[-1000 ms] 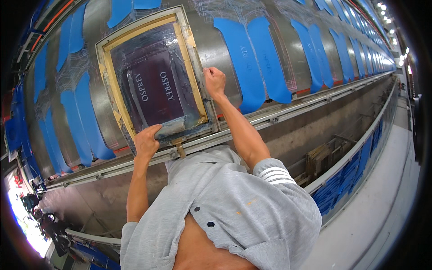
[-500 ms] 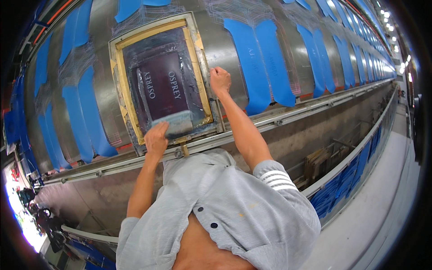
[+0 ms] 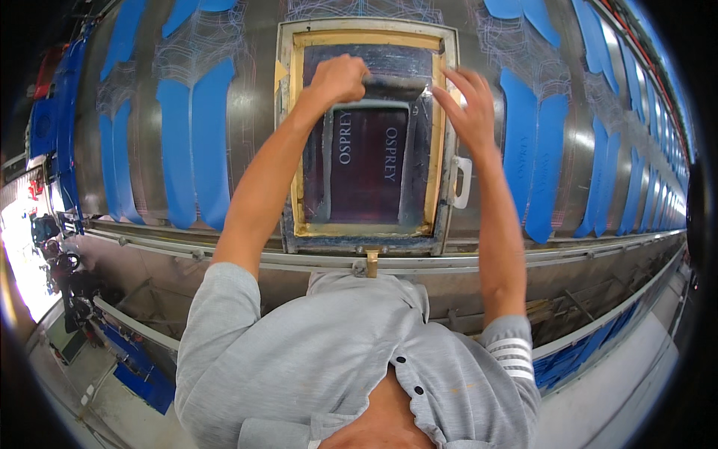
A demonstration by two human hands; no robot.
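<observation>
A screen-printing frame [image 3: 287, 187] with a metal rim and yellow tape inside it lies flat in front of me. Its dark purple mesh panel [image 3: 364, 172] carries pale lettering. My left hand [image 3: 340, 78] is closed round one end of a squeegee [image 3: 396, 88], which lies crosswise at the far end of the mesh. Just beyond the squeegee's other end, my right hand [image 3: 471, 108] hovers over the frame's right side, its fingers apart and holding nothing. A white handle [image 3: 463, 182] sticks out from that same side, below my right wrist.
Blue cut pieces [image 3: 196, 142] lie in rows on the long metal table, left and right of the frame. A metal rail [image 3: 314, 262] with a brass-coloured stop [image 3: 372, 263] runs along the near edge. More blue pieces [image 3: 591, 359] hang below at the right.
The squeegee has gone from the near end of the mesh to the far end with my left hand. My right hand, closed at the frame's edge before, has opened. The view has turned.
</observation>
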